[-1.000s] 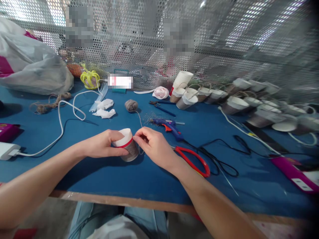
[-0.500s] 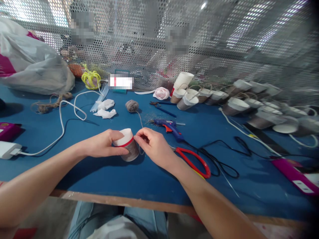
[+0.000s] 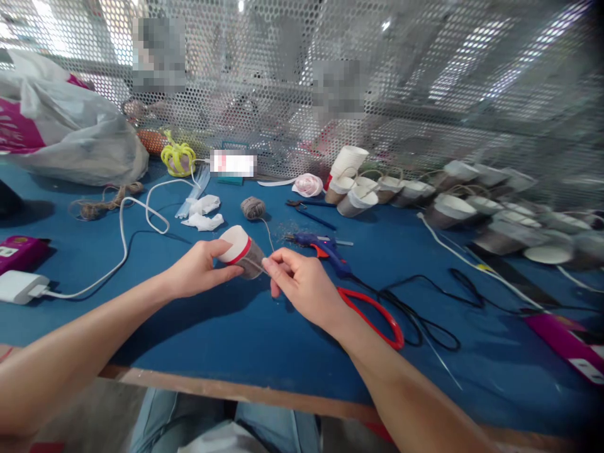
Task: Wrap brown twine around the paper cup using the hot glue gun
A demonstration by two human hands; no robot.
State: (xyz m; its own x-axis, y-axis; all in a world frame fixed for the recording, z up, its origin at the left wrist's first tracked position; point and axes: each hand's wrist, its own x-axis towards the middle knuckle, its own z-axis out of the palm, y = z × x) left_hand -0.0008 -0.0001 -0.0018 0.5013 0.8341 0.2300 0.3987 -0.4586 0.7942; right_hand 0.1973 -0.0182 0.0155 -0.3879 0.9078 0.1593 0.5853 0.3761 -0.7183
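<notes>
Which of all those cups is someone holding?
The tilted cup with a red band, in the left grip; the other cups sit farther back, untouched.

Head view above table (image 3: 198, 352), facing forward and down.

A craft workshop, shown by the glue gun (image 3: 323, 244), pliers (image 3: 314, 216) and rows of yarn-wrapped cups (image 3: 450, 211).

Your left hand (image 3: 202, 272) hides part of the cup (image 3: 248, 259), and your right hand (image 3: 306, 286) covers the bit of yarn (image 3: 270, 234) between its fingertips. Your right wrist blocks the rest of the red-handled tool (image 3: 397, 340). The picture's edges cut off your plastic bag (image 3: 89, 141) and magenta box (image 3: 561, 340), while pixelation masks the white item (image 3: 233, 163).
</notes>
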